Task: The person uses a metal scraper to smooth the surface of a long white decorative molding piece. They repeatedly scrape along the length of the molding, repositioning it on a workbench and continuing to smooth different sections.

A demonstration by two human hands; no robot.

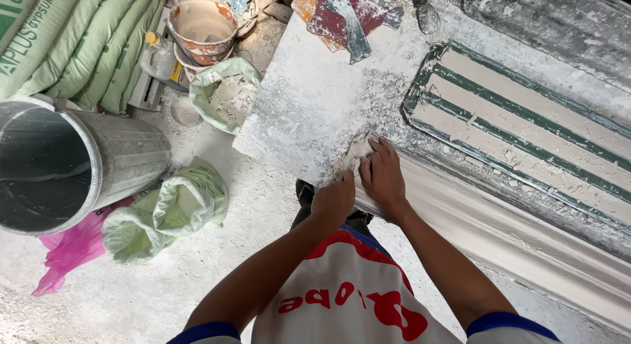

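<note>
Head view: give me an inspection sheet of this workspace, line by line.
Surface: plaster-crusted white worktable, dusty and stained.
Job's things: wet plaster lump at the table's near edge; long white moulding running along the right.
Clutter: green-ribbed mould, smeared bucket, patterned rags.
Hands: left hand curled at the table edge; right hand spread flat, fingertips on the plaster lump. Neither shows a grip on a tool.
Cables: nothing seen.
Surroundings: metal drum, open green sacks, stacked green bags, pink plastic bag, dusty floor.
</note>
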